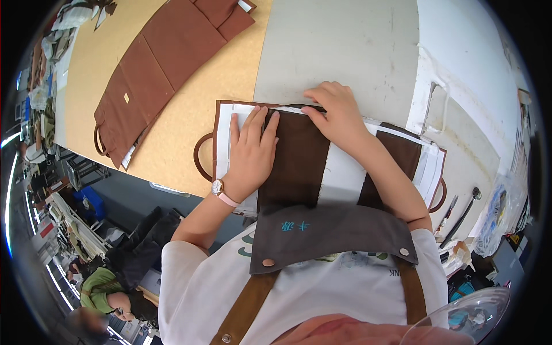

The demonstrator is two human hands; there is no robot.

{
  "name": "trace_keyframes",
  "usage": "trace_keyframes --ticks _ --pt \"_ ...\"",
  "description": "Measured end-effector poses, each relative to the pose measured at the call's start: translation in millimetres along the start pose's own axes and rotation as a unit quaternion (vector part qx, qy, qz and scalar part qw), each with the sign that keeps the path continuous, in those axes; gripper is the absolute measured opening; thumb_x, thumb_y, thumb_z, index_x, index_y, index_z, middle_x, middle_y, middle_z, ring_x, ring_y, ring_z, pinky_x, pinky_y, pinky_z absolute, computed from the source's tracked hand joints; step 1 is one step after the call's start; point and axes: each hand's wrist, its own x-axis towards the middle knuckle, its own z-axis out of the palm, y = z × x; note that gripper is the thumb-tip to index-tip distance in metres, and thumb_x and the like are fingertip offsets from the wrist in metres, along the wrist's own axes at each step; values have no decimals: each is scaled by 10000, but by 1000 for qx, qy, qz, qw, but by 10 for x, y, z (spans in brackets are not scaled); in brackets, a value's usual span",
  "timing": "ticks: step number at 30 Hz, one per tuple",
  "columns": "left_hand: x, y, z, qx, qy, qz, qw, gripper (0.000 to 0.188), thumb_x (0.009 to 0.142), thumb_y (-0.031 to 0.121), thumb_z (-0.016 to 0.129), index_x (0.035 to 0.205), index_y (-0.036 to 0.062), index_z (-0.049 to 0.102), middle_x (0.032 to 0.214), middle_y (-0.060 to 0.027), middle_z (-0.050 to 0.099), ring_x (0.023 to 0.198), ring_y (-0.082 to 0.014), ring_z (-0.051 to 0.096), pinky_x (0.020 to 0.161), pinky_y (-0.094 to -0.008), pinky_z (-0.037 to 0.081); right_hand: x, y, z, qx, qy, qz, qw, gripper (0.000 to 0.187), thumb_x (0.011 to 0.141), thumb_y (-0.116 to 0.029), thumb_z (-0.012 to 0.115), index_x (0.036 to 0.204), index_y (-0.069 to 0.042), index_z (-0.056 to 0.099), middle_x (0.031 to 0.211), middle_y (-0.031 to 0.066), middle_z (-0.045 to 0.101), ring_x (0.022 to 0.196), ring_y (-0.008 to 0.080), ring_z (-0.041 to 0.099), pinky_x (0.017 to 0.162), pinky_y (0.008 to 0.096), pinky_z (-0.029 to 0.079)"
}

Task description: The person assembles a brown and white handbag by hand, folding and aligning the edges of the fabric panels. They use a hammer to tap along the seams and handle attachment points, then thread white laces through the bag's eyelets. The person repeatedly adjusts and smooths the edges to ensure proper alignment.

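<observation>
In front of me lies a flat, unfinished bag piece (343,172) with a white inner side, a brown border and a loop handle at each end. Two dark brown panels (294,161) run across it. My left hand (253,150) rests flat on its left part, fingers spread, the fingertips near the far edge and partly over the left dark panel. At that far edge my right hand (339,112) is bent, with its thumb on the near side and its fingers beyond, closed around the edge beside a thin dark strip. The undersides of its fingers are hidden.
A second reddish-brown bag piece (167,63) lies on the tan board (190,144) to the far left. At the right, a black-handled tool (463,215) and a pen-like tool (447,214) lie near clear plastic wrapping (497,213). A person in green (100,287) is at lower left.
</observation>
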Motion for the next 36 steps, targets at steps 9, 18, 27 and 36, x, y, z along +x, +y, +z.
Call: trace_keyframes --ticks 9,18,27,36 --pt "112 60 -107 7 -14 57 998 532 794 0 584 1321 75 603 1290 -100 565 1206 -285 526 1099 -481 369 -57 -60 96 -107 36 -121 986 172 737 -74 699 890 -72 621 909 62 566 912 243 547 858 400 403" --pt "100 39 8 3 22 47 999 546 782 -3 579 1324 59 599 1285 -104 559 1198 -277 507 1080 -454 354 -15 -114 171 -170 57 -182 967 97 707 -99 656 771 -71 588 803 44 518 811 213 530 734 320 445" --pt "93 30 36 -3 31 45 998 531 789 -3 581 1319 40 590 1287 -110 556 1206 -279 504 1079 -449 354 -9 -102 255 -163 72 -179 968 173 722 -99 663 877 -39 615 851 64 534 824 236 543 729 355 469" --pt "108 39 24 -17 31 36 999 568 800 -14 579 1365 28 557 1229 -108 559 1160 -271 514 1062 -446 361 -201 54 122 -110 82 -152 979 102 735 -79 644 832 -77 613 825 49 519 801 236 514 711 353 429"
